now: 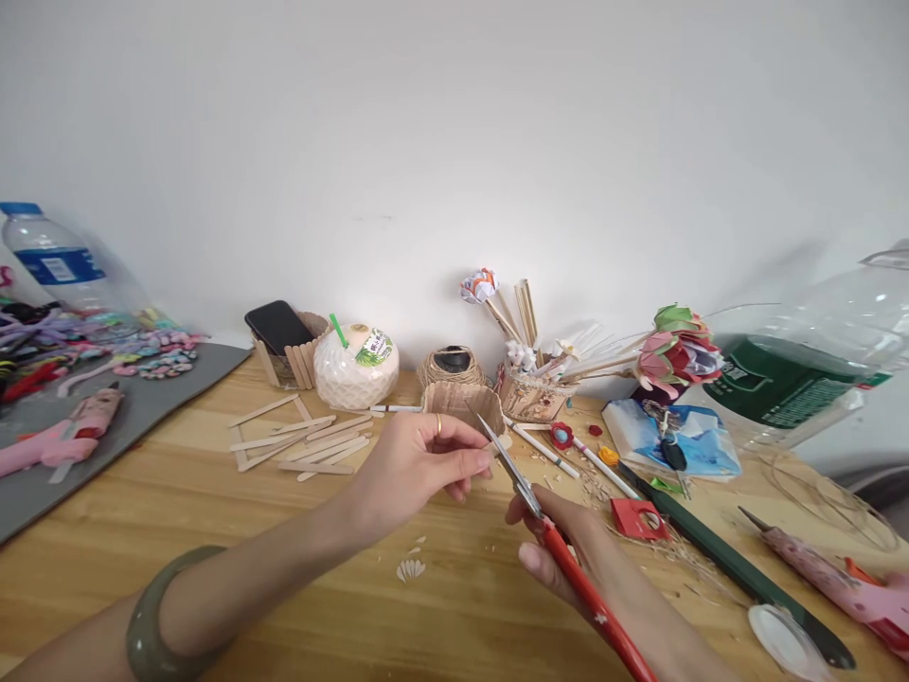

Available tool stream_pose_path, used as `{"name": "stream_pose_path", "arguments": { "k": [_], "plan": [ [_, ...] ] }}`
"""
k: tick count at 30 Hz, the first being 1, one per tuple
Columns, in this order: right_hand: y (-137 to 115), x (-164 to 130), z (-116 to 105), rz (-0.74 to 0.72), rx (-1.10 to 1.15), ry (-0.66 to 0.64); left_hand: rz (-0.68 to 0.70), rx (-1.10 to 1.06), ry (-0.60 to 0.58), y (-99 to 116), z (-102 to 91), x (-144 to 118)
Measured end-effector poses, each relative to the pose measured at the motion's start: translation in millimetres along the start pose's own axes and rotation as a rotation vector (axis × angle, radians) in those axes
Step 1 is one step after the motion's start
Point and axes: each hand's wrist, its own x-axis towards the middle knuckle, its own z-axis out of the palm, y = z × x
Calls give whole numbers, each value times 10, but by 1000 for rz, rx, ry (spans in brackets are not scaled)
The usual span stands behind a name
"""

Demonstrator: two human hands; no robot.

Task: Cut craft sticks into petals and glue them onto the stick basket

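My right hand [582,549] grips a pair of scissors [529,494] with long red handles, the narrow metal blades slanting up and left. Near the blade tips, my left hand [433,459] has thumb and forefinger pinched together. What lies between those fingers is too small or hidden to make out. On the table below sit several pale, petal-shaped slivers [410,568]. A small bark-textured container [458,403] stands just behind the left fingertips. Flat wooden craft sticks [327,440] lie loosely to the left of that hand.
At the back are a wrapped coconut [359,365], a twine roll [433,369] and a phone [276,327] in a stick holder. To the right lie a green-handled cutter [717,545], a pink glue gun [828,568] and a large bottle [788,379]. A grey mat [163,407] covers the left.
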Motion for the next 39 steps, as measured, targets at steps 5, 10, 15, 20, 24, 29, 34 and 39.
{"name": "stream_pose_path", "arguments": {
  "k": [5,10,15,20,24,29,34,39],
  "plan": [
    [-11,-1,11,-2,1,-10,-4,-13,10,13,7,-18],
    [73,6,52,-34,-6,-37,0,6,1,2,8,-32],
    [136,11,87,-48,-54,-23,0,31,-9,10,10,-41],
    [150,17,108,-65,-3,-20,4,39,-8,24,10,-49],
    [136,-13,109,-38,21,-19,-4,36,-20,32,26,-69],
    [143,-99,112,16,14,-33,-10,21,-44,23,61,-97],
    [142,-169,143,72,21,-16,-11,1,-70,-8,88,-127],
    [131,-229,146,94,59,-27,-17,-37,-81,-36,117,-146]
  ]
}}
